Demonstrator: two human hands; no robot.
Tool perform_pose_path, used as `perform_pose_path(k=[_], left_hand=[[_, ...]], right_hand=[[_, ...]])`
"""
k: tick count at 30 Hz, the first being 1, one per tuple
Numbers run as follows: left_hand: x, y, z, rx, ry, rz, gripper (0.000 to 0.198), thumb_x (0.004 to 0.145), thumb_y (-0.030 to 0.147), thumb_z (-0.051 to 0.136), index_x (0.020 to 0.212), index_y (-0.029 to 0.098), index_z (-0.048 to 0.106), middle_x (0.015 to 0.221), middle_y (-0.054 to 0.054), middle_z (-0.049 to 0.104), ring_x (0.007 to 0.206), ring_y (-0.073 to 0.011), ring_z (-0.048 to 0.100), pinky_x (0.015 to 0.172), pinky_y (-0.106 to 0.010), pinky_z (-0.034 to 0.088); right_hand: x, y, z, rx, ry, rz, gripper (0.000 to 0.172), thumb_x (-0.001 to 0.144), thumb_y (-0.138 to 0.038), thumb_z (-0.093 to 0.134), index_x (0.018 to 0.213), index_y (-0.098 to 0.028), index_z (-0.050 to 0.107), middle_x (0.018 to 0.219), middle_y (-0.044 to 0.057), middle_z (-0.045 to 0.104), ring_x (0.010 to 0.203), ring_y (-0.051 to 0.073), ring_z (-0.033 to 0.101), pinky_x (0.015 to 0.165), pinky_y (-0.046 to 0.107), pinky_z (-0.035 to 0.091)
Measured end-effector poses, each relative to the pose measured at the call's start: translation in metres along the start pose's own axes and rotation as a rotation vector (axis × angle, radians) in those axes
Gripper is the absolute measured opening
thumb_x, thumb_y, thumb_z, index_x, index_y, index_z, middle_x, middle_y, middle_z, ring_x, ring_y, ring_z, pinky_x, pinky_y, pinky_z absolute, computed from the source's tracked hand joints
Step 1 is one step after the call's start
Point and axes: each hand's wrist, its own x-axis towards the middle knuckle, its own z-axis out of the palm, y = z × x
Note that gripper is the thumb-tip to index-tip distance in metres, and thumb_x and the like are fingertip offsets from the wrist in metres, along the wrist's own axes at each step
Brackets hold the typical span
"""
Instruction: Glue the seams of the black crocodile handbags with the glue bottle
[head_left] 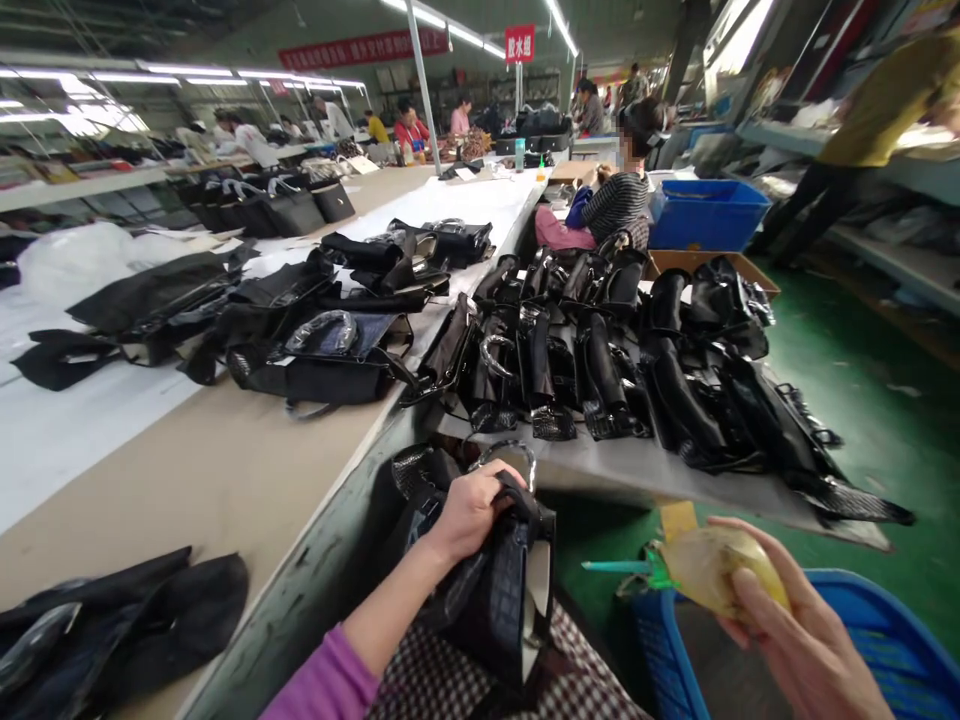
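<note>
A black handbag (487,590) with crocodile-patterned panels and a plastic-wrapped handle rests on my lap. My left hand (474,510) is closed around the black material at its top edge. Over on the right, my right hand (780,600) grips a yellowish squeeze bottle (712,568) with a green cap and a thin turquoise nozzle pointing left. The nozzle tip is apart from the bag. A pale inner edge shows along the bag's right side.
Many black bags (540,360) lie in rows on a grey bench ahead; more cover the long table (300,470) at left. A blue basket (667,650) stands below my right hand. A person in stripes (619,205) sits beyond, near a blue bin (705,215).
</note>
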Motion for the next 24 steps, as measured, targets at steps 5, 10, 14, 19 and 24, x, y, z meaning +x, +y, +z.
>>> perform_pose_path(k=[5, 10, 14, 19, 24], left_hand=[[0.001, -0.009, 0.004, -0.074, 0.049, -0.033, 0.016, 0.093, 0.022, 0.059, 0.09, 0.017, 0.073, 0.097, -0.005, 0.072, 0.092, -0.0196, 0.069, 0.084, -0.028, 0.055], [0.017, -0.008, 0.007, -0.073, 0.133, -0.051, 0.015, 0.093, 0.02, 0.058, 0.092, 0.016, 0.073, 0.1, -0.006, 0.07, 0.094, -0.02, 0.068, 0.086, -0.028, 0.054], [0.016, -0.014, 0.024, -0.024, 0.108, -0.058, 0.012, 0.091, 0.019, 0.063, 0.086, 0.018, 0.074, 0.095, -0.004, 0.071, 0.089, -0.0197, 0.068, 0.083, -0.027, 0.053], [0.007, -0.02, 0.031, -0.004, 0.104, -0.066, 0.011, 0.092, 0.02, 0.063, 0.089, 0.018, 0.074, 0.098, -0.004, 0.072, 0.091, -0.0198, 0.068, 0.083, -0.027, 0.052], [0.005, -0.019, 0.028, -0.001, 0.1, -0.067, 0.011, 0.093, 0.022, 0.064, 0.089, 0.018, 0.074, 0.098, -0.003, 0.073, 0.091, -0.0195, 0.07, 0.083, -0.027, 0.053]], right_hand=[[0.009, 0.0, 0.0, -0.14, -0.1, -0.003, 0.052, 0.084, -0.05, 0.081, 0.126, -0.027, 0.062, 0.096, 0.004, 0.064, 0.065, 0.02, 0.053, 0.048, 0.026, 0.048], [0.023, -0.001, 0.003, -0.201, -0.153, -0.033, 0.054, 0.082, -0.048, 0.084, 0.127, -0.028, 0.061, 0.103, 0.004, 0.067, 0.077, 0.022, 0.06, 0.053, 0.022, 0.052], [0.033, -0.004, 0.002, -0.203, -0.11, -0.019, 0.059, 0.078, -0.051, 0.086, 0.126, -0.027, 0.061, 0.104, 0.006, 0.07, 0.083, 0.025, 0.064, 0.053, 0.023, 0.053], [0.04, 0.001, 0.002, -0.23, -0.074, -0.042, 0.061, 0.075, -0.05, 0.088, 0.123, -0.023, 0.063, 0.102, 0.005, 0.07, 0.074, 0.023, 0.062, 0.047, 0.024, 0.05], [0.045, 0.001, 0.001, -0.285, -0.116, -0.094, 0.059, 0.077, -0.049, 0.087, 0.124, -0.023, 0.062, 0.106, 0.006, 0.069, 0.087, 0.027, 0.065, 0.05, 0.024, 0.048]])
